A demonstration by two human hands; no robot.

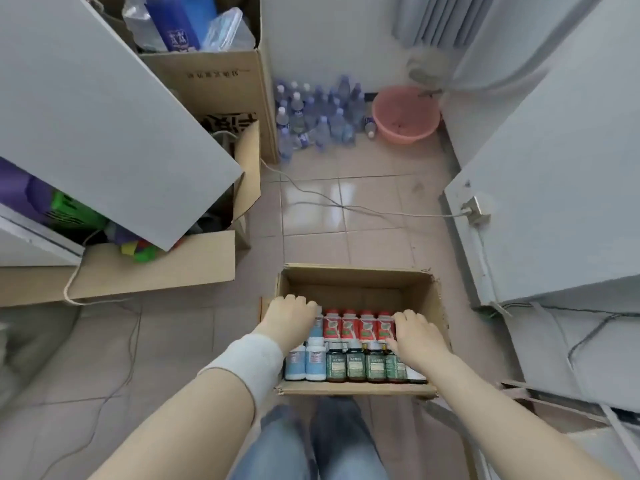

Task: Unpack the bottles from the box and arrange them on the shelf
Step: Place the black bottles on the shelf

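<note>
Reaching left hand (289,318): curled at box (356,285) left edge (grip unclear)
Right hand (414,336): curled on red bottles (349,327), grip unclear

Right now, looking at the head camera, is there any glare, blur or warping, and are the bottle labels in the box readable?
Head view: a bright glare patch sits on the floor tiles; wide-angle distortion slants the edges of the grey cabinet; the whole picture is soft, so labels on the red bottles and green bottles in the box cannot be read.
</note>
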